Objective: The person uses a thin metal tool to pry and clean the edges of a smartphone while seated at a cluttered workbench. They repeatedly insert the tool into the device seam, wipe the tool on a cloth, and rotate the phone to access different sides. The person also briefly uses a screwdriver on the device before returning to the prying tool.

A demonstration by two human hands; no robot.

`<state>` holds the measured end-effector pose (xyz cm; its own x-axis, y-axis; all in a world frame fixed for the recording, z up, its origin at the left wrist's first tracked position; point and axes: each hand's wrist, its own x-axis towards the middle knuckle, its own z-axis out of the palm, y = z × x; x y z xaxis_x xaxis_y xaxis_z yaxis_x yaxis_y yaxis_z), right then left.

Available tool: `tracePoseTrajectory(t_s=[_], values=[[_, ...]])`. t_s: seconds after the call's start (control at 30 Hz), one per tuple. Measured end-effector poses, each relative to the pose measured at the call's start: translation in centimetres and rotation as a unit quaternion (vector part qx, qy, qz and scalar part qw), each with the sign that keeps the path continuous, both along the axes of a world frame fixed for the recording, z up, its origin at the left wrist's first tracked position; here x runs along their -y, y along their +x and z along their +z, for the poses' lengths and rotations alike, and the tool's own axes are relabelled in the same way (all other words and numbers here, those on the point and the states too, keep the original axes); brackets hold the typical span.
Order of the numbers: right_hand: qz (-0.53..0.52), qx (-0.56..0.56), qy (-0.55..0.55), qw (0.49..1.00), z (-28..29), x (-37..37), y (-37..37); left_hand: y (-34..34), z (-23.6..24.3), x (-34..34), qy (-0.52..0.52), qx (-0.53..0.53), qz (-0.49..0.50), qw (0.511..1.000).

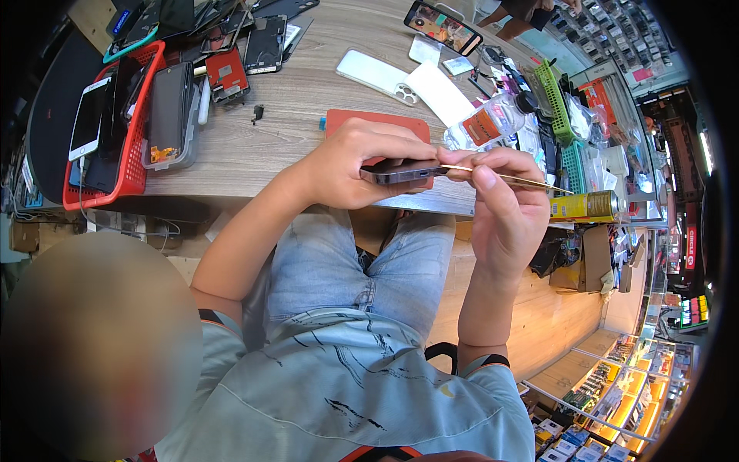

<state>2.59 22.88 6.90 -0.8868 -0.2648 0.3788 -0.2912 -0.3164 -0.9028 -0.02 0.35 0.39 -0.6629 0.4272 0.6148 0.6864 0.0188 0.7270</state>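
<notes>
My left hand (339, 158) is wrapped round a dark smartphone (400, 172), held edge-on just above the near table edge. In my right hand (508, 200), a thin, pale stick (548, 185) is pinched between thumb and fingers. Its near tip meets the end of the phone, and its long tail points right; whether the tip enters an opening is too small to tell. Beneath the left hand lies a red mat (377, 120), partly covered by it. A white triple-camera phone (373, 71) and a white flat panel (440, 91) rest farther back.
A clear bottle with an orange label (483, 127) and a yellow can (585, 206) are at the right. Red basket (137, 138) and clear tub (171, 158) hold phones on the left. Phone parts (265, 45) pile up behind. A lit phone (443, 28) is propped at the back.
</notes>
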Motion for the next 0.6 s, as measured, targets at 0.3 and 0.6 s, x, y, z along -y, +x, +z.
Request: tracePoseTrajectory(t_s=[0.3, 0.6], values=[[-0.004, 0.011, 0.011, 1.000, 0.0, 0.0, 0.1, 0.0, -0.2, 0.1, 0.013, 0.000, -0.011, 1.000], [-0.044, 0.026, 0.055, 0.997, 0.8, -0.3, 0.8, -0.3, 0.5, -0.7, 0.010, -0.033, 0.006, 0.999]])
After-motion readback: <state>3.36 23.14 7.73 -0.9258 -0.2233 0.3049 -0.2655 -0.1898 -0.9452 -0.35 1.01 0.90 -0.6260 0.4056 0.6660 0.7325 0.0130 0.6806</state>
